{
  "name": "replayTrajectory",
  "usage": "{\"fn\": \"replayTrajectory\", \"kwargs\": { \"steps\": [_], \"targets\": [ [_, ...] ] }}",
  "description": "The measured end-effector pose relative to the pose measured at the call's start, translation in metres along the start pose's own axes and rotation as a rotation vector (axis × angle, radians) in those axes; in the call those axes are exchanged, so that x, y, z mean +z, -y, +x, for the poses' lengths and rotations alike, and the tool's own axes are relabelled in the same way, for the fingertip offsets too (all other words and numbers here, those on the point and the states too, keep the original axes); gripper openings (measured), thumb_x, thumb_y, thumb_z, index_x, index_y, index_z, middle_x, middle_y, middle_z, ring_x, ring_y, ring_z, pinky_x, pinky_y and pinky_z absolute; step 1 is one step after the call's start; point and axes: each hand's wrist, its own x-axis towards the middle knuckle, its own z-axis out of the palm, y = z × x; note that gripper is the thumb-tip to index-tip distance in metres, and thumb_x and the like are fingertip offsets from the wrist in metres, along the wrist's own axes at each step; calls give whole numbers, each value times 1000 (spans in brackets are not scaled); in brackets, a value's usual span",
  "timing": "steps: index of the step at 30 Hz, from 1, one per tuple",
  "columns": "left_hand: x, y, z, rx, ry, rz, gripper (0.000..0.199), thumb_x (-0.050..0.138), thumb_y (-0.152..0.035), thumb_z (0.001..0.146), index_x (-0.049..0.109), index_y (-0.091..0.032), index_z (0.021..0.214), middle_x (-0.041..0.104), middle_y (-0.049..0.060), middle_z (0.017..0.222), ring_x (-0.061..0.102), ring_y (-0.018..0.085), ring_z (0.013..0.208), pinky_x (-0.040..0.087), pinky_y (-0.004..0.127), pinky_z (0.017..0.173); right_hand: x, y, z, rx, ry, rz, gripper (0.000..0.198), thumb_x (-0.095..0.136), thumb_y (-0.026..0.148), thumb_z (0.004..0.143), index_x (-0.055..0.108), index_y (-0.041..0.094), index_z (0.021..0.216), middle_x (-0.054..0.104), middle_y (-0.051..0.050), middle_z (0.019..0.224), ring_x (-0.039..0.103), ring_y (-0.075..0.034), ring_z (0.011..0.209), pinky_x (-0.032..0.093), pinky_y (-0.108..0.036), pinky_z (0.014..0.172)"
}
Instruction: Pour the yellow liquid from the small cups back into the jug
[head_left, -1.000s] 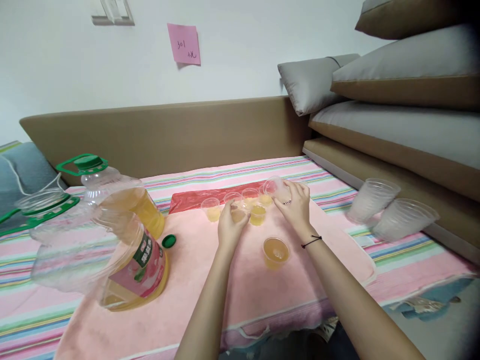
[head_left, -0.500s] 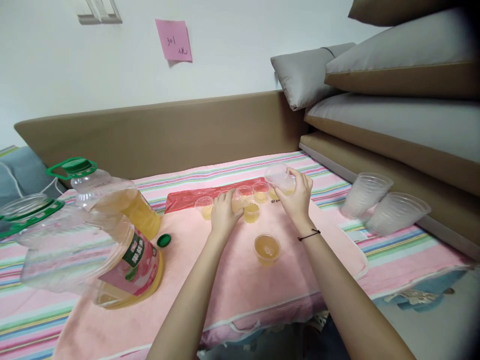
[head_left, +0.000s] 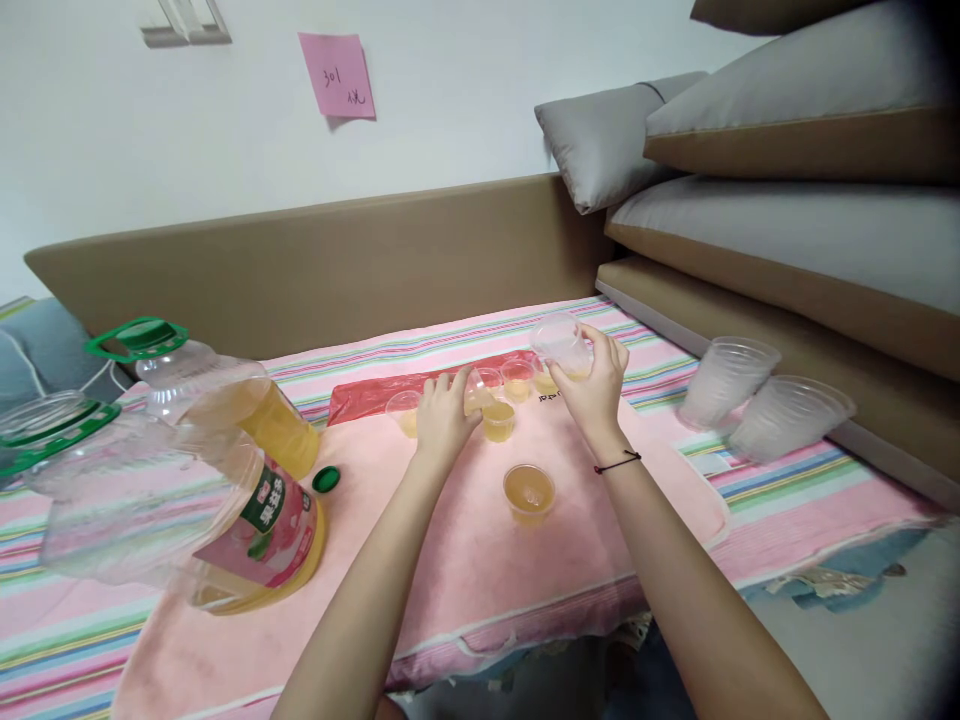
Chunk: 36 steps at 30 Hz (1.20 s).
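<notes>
My right hand (head_left: 598, 385) grips a clear plastic cup (head_left: 556, 340) by its side, raised and tilted above the back row of cups. My left hand (head_left: 444, 415) is curled round another clear cup (head_left: 475, 388), mostly hidden behind its fingers. Close beside its thumb stands a small cup of yellow juice (head_left: 498, 422). More cups with juice, such as one at the left (head_left: 402, 412) and one at the back (head_left: 517, 380), line the rear of the pink cloth (head_left: 465, 560). Nearer to me, between my forearms, stands a fuller juice cup (head_left: 529, 492).
On the left lie a large labelled juice bottle (head_left: 262, 540) and a second bottle (head_left: 277, 425), with a green cap (head_left: 326, 479) nearby. Two cup stacks (head_left: 727, 380) lie at the right. A red plastic sheet (head_left: 360, 398) runs behind the cups; cushions (head_left: 787, 230) are piled at right.
My right hand has tilted its cup a little more upright and lifted it slightly. The left hand has hardly moved. The whole view has shifted slightly.
</notes>
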Motion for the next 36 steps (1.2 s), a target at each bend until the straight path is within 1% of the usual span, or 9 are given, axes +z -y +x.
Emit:
{"fn": "replayTrajectory", "kwargs": {
  "steps": [3, 6, 13, 19, 22, 26, 30, 32, 36],
  "targets": [
    [-5, -4, 0, -3, 49, 79, 65, 63, -19, 79, 49, -19, 142, 62, 11, 125, 52, 31, 110, 45, 41, 97, 1, 0, 0, -19, -28, 19, 44, 63, 30, 74, 54, 21, 116, 61, -8, 111, 48, -29, 107, 41, -46, 97],
    [-9, -8, 1, -5, 81, 129, 65, 63, -20, 81, 47, -19, 144, 61, 11, 128, 52, 31, 111, 45, 40, 97, 1, -1, 1, -31, -40, 24, 43, 63, 30, 75, 54, 21, 116, 62, -8, 112, 48, -29, 107, 40, -46, 98],
    [-12, -14, 5, 38, 106, 219, 64, 62, -20, 82, 48, -20, 143, 61, 13, 126, 51, 32, 112, 46, 41, 94, -1, 1, 2, -3, -35, 4, 44, 64, 29, 74, 53, 22, 116, 61, -8, 112, 48, -29, 108, 41, -46, 98],
    [-11, -15, 7, 66, 100, 238, 64, 62, -20, 82, 47, -20, 144, 61, 13, 125, 51, 33, 114, 45, 41, 94, -2, 0, 3, -10, -56, 25, 45, 64, 26, 72, 54, 22, 116, 62, -7, 112, 49, -28, 108, 41, -45, 98],
    [-10, -15, 7, 8, 89, 207, 64, 62, -21, 81, 46, -19, 144, 62, 13, 126, 52, 34, 114, 46, 42, 94, -2, -1, 3, -15, -61, 32, 45, 64, 26, 72, 55, 22, 116, 62, -7, 112, 49, -28, 108, 41, -45, 99],
    [-7, -12, 4, -139, 79, 103, 62, 62, -25, 81, 47, -17, 141, 64, 14, 127, 55, 35, 116, 47, 43, 94, -4, -2, 3, -3, -66, 35, 46, 64, 26, 72, 55, 22, 117, 62, -7, 113, 48, -28, 109, 40, -45, 99],
    [-10, -11, 8, -228, 76, -6, 58, 63, -32, 82, 49, -17, 136, 66, 13, 127, 60, 32, 115, 48, 41, 92, -5, -5, 4, -8, -81, 49, 45, 64, 27, 74, 55, 21, 117, 62, -7, 114, 48, -28, 109, 41, -44, 98],
    [-13, -12, 15, -235, 78, -3, 58, 61, -35, 84, 47, -16, 137, 66, 13, 127, 61, 31, 114, 49, 38, 89, -4, -7, 4, -1, -90, 53, 45, 64, 27, 74, 56, 21, 117, 62, -7, 114, 48, -28, 109, 40, -44, 98],
    [-16, -10, 36, -159, 99, 163, 55, 59, -34, 85, 48, -17, 137, 66, 12, 126, 61, 30, 112, 49, 36, 85, -4, -11, 5, 13, -102, 53, 45, 65, 28, 73, 56, 20, 117, 62, -7, 116, 49, -28, 109, 39, -45, 99]
  ]
}}
